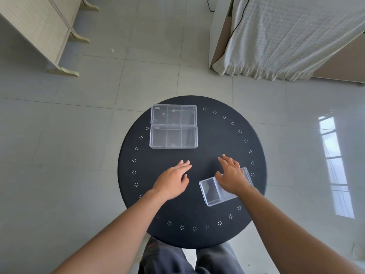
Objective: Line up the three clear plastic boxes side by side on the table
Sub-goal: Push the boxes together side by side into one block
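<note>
Two clear plastic boxes lie long side to long side on the far left of the round black table (197,224): the far box (173,114) and the near box (173,137), both with inner dividers. A third clear box (210,191) sits tilted at the near right. My right hand (232,175) lies flat over its upper right part, fingers spread; whether it grips the box I cannot tell. My left hand (173,179) hovers over bare table in the middle, fingers apart, holding nothing.
The small table stands on a grey tiled floor. A cream cabinet (39,30) stands at the far left and a bed with a white sheet (286,36) at the far right. My legs show under the table's near edge.
</note>
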A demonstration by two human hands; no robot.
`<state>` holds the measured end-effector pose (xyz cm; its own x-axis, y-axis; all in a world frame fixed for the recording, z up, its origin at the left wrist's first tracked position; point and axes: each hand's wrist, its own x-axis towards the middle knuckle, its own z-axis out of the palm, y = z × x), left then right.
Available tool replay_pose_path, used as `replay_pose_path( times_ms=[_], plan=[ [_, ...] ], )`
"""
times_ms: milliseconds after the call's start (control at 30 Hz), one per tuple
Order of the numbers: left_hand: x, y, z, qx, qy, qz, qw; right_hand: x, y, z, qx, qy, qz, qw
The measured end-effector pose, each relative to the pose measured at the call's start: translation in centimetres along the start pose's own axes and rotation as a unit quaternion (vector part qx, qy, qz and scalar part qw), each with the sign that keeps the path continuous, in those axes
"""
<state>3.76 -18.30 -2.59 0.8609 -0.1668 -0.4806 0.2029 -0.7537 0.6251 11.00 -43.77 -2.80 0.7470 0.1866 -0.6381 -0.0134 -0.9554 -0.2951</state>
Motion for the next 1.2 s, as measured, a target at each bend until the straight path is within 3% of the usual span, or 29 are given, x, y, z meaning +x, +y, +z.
replay_pose_path(
  times_ms=[233,400,1067,1200],
  plan=[
    [-1.3,3.5,6.0,0.018,-0.106,0.043,0.993,-4.1,6.6,0.3,0.026,0.034,0.043,0.998],
    [-1.8,3.6,7.4,0.029,-0.148,0.041,0.988,-5.4,9.3,1.1,0.021,-0.018,0.022,0.999],
    [-4.7,-2.5,2.5,0.050,-0.015,-0.120,0.991,-4.0,-0.2,3.0,-0.010,-0.049,-0.063,0.997],
    [-5.2,-4.2,1.5,0.068,-0.014,-0.116,0.991,-3.3,-2.5,3.4,-0.023,-0.053,-0.081,0.995]
  ],
)
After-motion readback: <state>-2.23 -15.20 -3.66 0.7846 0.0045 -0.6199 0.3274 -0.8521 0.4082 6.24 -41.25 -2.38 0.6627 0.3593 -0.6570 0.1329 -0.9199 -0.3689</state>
